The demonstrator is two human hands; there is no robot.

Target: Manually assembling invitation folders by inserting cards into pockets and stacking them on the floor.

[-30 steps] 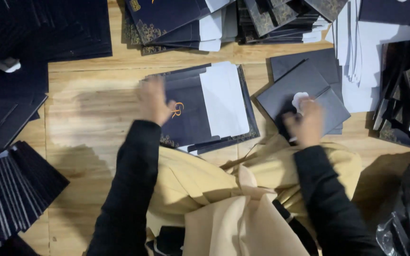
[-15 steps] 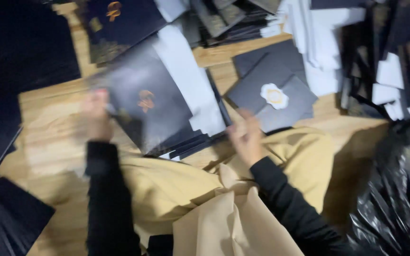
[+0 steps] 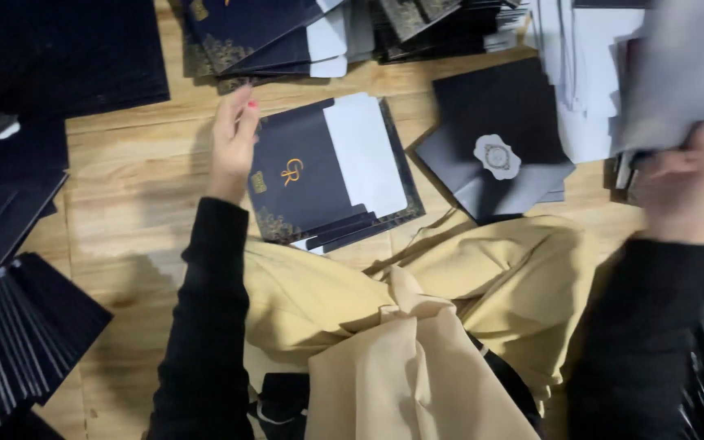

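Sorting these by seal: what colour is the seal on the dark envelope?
White with a thin ornate ring, on the seal of the dark envelope; head view.

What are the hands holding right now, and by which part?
The left hand rests on the upper left corner of the dark card stack. The right hand grips a blurred pale sheet by its lower edge.

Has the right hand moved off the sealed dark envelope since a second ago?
Yes. The right hand has left the sealed envelope and gone right, to the stacks at the table's right edge.
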